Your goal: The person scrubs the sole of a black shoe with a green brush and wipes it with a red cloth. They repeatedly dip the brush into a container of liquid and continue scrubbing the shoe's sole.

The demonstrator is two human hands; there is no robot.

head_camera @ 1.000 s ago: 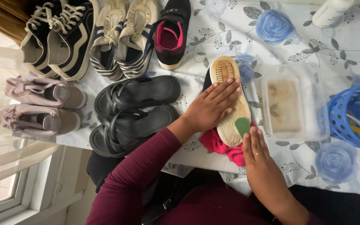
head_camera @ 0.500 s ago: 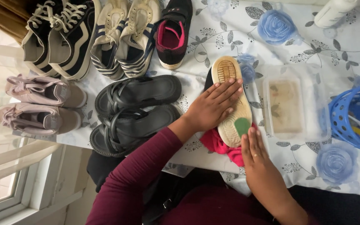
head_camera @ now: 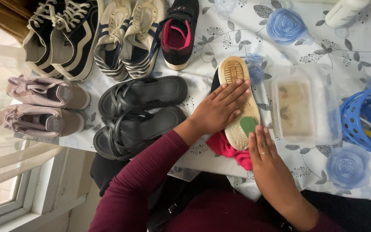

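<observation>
No shift: left hand (head_camera: 220,108) flat on upturned shoe (head_camera: 238,103)

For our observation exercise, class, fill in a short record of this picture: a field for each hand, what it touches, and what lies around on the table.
Left hand: left hand lies flat on the upturned shoe sole
Right hand: right hand rests at the sole's heel end, beside a green patch
Under the shoe: red cloth
To the right: clear plastic tub, blue basket
To the left: black sandals, pink shoes
Surface: floral tablecloth
</observation>
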